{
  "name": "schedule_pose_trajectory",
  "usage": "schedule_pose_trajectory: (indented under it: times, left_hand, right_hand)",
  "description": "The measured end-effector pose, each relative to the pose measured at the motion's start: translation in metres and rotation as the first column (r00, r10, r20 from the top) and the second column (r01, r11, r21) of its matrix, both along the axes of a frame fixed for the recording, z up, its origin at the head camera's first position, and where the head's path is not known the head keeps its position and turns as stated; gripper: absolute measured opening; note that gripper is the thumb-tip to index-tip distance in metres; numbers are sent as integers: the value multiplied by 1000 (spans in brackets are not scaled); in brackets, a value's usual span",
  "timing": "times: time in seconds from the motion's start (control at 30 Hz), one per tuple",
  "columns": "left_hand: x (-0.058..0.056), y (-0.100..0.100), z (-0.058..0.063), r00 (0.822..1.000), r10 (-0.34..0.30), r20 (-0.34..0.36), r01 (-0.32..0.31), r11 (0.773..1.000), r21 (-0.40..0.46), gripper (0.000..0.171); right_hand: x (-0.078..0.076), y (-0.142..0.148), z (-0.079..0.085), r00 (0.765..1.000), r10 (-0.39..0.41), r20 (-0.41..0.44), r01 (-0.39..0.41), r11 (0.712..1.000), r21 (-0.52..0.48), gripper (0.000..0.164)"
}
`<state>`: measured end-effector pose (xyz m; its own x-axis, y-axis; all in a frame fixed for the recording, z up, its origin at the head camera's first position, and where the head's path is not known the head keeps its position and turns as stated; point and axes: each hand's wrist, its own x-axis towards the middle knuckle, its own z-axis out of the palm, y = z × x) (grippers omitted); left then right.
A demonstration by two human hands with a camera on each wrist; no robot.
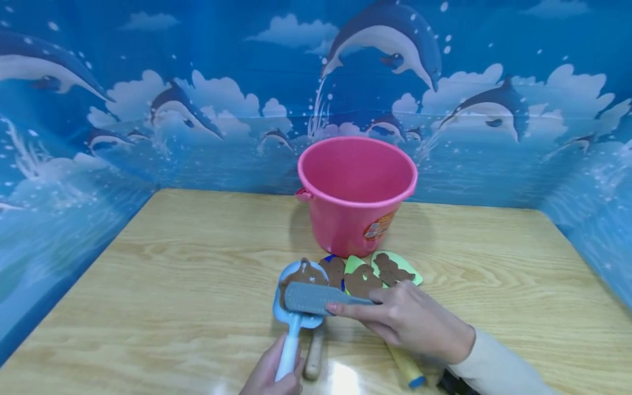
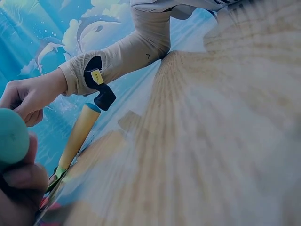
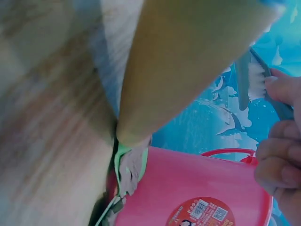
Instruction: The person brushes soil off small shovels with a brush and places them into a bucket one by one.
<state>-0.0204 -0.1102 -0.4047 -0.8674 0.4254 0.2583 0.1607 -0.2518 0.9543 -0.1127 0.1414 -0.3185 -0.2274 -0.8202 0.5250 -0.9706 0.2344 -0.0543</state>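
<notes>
My left hand [image 1: 276, 370] grips the handle of a light blue toy shovel [image 1: 292, 345], whose blade carries a brown, mud-like patch. Above that blade, my right hand [image 1: 412, 318] holds a grey brush [image 1: 310, 299] by its handle, laid across the brown patch. White bristles [image 3: 256, 82] show on the brush in the right wrist view; whether they touch the shovel I cannot tell. In the left wrist view, the left hand [image 2: 26, 183] is curled round the rounded handle end [image 2: 11, 136].
Right of the blue shovel lie more toy shovels with brown patches, including a pale green one [image 1: 415, 277]. A beige handle [image 1: 314, 356] and a yellow handle with blue tip [image 1: 406, 365] point frontward. Behind stands a pink bucket [image 1: 340, 225]; dolphin-printed sheeting [image 1: 222, 159] surrounds the wooden table [image 1: 148, 291].
</notes>
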Motion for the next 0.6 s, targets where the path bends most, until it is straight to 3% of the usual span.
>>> schedule_pose_trajectory:
  times: [0.13, 0.3, 0.47, 0.6]
  left_hand:
    - [-1, 0, -5, 986, 45, -159, -54, 997, -58, 27]
    - [0, 2, -6, 984, 59, -166, -71, 995, -67, 26]
    - [1, 1, -2, 984, 66, -167, -78, 995, -64, 24]
    - [-1, -1, 3, 997, 40, -68, -42, 999, -24, 20]
  right_hand:
    - [0, -3, -1, 993, -74, -95, 72, 997, -28, 37]
    - [-1, -5, -1, 973, -168, -161, 161, 985, -58, 37]
    - [-2, -5, 3, 994, -73, -79, 62, 990, -129, 33]
    - [-2, -1, 7, 996, 72, 47, -66, 991, -117, 28]
